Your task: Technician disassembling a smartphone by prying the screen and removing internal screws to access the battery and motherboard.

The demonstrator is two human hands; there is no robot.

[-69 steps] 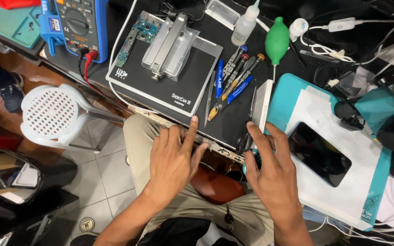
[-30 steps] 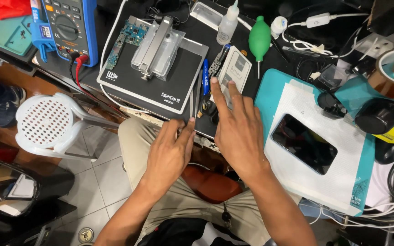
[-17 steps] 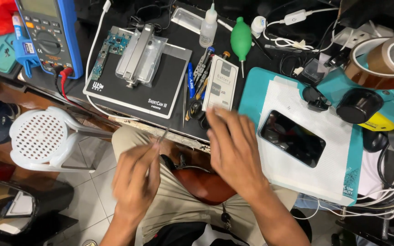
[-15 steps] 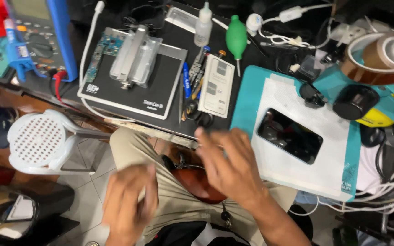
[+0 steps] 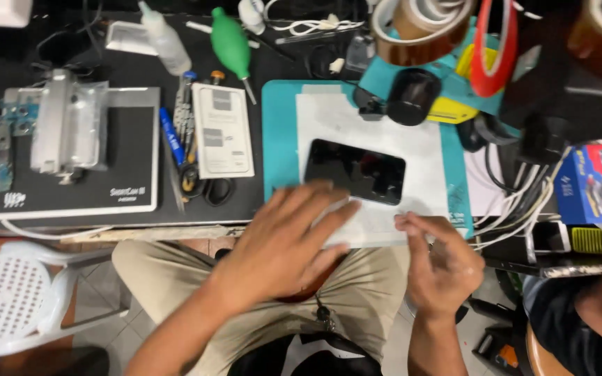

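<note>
Closest in, the seated person's lap in beige trousers [image 5: 259, 299], with a white perforated plastic stool [image 5: 15, 299] on the tiled floor off the desk's near left corner. Left hand [image 5: 283, 244] hovers palm down over the near edge of the desk [image 5: 141, 233], fingers [image 5: 315, 209] spread and blurred, their tips reaching over the near edge of the white work pad on a teal mat [image 5: 419, 150], just short of the phone. Right hand [image 5: 440, 261] sits at the near edge beside it, fingers curled in with thumb and forefinger drawn close; cannot tell if anything is pinched between them.

The black rectangular smartphone [image 5: 355, 170], dark screen up, lies flat on the white pad, slightly tilted, near the middle of the desk just past the left fingertips. Left of the mat: a flat white rectangular card-like box [image 5: 223, 129], then a row of screwdrivers with blue and metal handles [image 5: 175, 132] and a pair of black-handled scissors [image 5: 203, 188]. Toward the left edge is a black heating platform with a metal clamp on top [image 5: 78, 150].

Far edge: a white squeeze bottle [image 5: 165, 42], a green rubber air blower [image 5: 230, 42], rolls of amber tape [image 5: 419, 28] and a red tape roll [image 5: 492, 49]. A black round cap-shaped object [image 5: 412, 94] sits at the mat's far right corner. Tangled cables [image 5: 517, 188] and a blue box [image 5: 597, 184] lie along the right edge. Another person's dark-sleeved arm [image 5: 587, 320] shows at the near right.
</note>
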